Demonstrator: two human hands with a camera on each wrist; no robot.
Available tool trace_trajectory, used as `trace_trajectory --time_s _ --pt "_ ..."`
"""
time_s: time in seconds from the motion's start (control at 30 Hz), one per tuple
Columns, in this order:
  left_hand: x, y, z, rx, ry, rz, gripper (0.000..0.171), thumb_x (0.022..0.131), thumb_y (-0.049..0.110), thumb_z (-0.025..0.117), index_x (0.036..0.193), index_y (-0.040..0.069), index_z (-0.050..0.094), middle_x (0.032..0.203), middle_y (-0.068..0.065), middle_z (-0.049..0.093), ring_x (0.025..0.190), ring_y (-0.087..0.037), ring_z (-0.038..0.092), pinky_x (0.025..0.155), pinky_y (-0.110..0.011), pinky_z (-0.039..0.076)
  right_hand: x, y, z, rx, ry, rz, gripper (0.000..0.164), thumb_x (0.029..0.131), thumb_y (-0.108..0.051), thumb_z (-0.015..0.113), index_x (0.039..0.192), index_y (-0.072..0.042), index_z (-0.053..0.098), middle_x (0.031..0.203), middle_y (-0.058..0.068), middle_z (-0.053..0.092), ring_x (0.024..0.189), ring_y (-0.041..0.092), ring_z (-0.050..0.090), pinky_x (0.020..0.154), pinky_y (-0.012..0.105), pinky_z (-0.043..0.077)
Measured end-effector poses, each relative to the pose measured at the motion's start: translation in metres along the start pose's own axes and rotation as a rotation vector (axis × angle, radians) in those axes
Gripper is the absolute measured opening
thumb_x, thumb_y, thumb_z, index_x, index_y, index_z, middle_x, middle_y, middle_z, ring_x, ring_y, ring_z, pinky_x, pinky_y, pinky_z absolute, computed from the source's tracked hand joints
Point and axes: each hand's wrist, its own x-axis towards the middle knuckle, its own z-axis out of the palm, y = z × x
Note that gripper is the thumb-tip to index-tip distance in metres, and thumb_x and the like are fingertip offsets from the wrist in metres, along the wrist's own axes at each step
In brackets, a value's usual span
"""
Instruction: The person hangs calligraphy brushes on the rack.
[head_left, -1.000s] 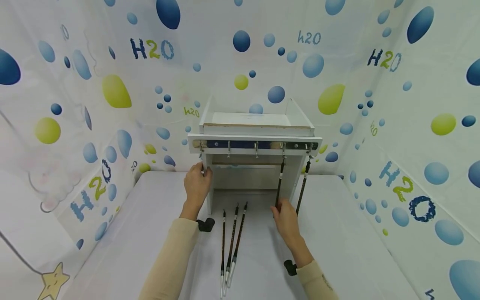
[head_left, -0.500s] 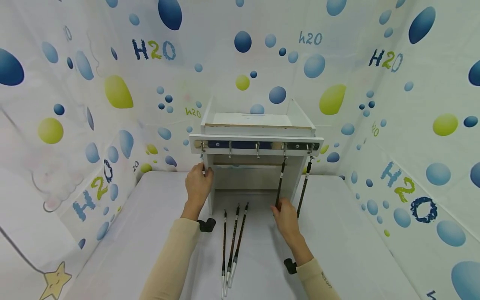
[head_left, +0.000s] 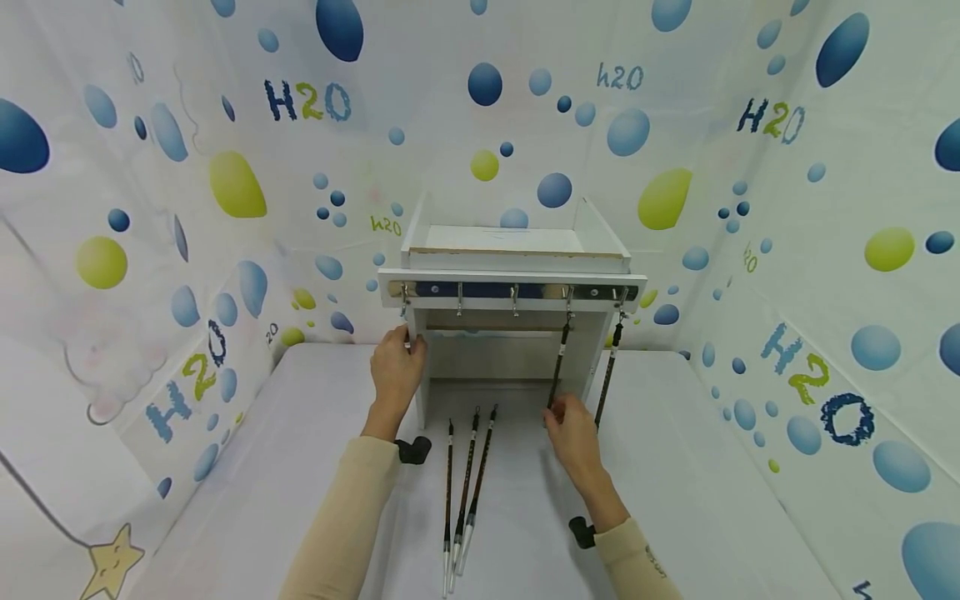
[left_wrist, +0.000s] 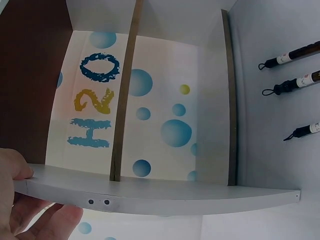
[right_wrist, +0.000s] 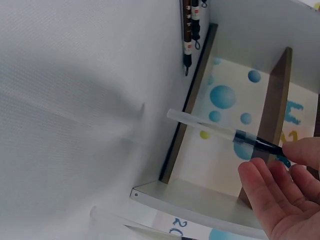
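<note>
My left hand (head_left: 395, 375) grips the left side panel (left_wrist: 165, 199) of a small white shelf rack (head_left: 510, 279), the thumb on the inner face and the fingers outside. A dark writing brush (head_left: 558, 358) hangs by its loop from a hook on the right half of the rack's hook rail (head_left: 480, 290). Low on this brush, my right hand (head_left: 576, 437) pinches it between thumb and fingers. A clear cap (right_wrist: 190, 119) covers its bristle end, seen in the right wrist view. Just to the right hangs a second brush (head_left: 608, 375), untouched, from the last hook.
Three capped brushes (head_left: 465, 492) lie side by side on the white tabletop (head_left: 675, 492) between my forearms. Bare hooks (head_left: 513, 300) line the left and middle of the rail. Patterned sheeting (head_left: 435, 167) encloses the back and sides.
The lower end of the held brush has swung slightly left, and my right fingers have shifted a little on it. My left hand stays on the panel.
</note>
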Motion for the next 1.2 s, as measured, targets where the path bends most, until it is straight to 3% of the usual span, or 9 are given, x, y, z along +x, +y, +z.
trace_trajectory --time_s 0.37,0.63,0.87,1.2 --pt "-0.001 -0.002 0.001 0.0 0.01 0.015 0.027 0.092 0.012 0.063 0.109 -0.007 0.069 0.097 -0.025 0.071 0.082 -0.04 0.074 0.069 -0.057 0.056 -0.005 -0.003 -0.003 0.028 -0.021 0.026 0.021 0.092 -0.013 0.068 0.108 0.001 0.064 0.093 0.012 0.071 0.082 0.022 0.068 0.068 0.034 0.056" --pt "0.0 -0.002 0.002 -0.009 0.014 0.021 0.027 0.091 0.012 0.064 0.109 -0.007 0.069 0.096 -0.025 0.071 0.082 -0.039 0.075 0.069 -0.056 0.057 -0.027 -0.019 -0.007 0.041 -0.092 0.052 0.03 0.091 -0.014 0.07 0.115 0.002 0.061 0.09 0.009 0.066 0.071 0.014 0.061 0.058 0.024 0.049" --pt "0.0 0.0 0.001 -0.014 0.02 0.022 0.027 0.09 0.011 0.063 0.109 -0.007 0.07 0.096 -0.025 0.072 0.082 -0.039 0.074 0.07 -0.056 0.057 -0.046 -0.029 0.003 0.015 -0.176 0.034 0.039 0.089 -0.014 0.072 0.12 0.004 0.06 0.088 0.008 0.063 0.061 0.007 0.048 0.054 0.022 0.042" --pt "0.0 -0.001 0.001 0.005 0.016 0.018 0.026 0.091 0.012 0.063 0.108 -0.007 0.07 0.097 -0.026 0.072 0.082 -0.04 0.074 0.07 -0.056 0.057 -0.062 -0.042 0.027 0.029 -0.288 0.048 0.044 0.088 -0.016 0.073 0.122 0.008 0.059 0.084 0.008 0.064 0.067 0.009 0.052 0.06 0.025 0.046"
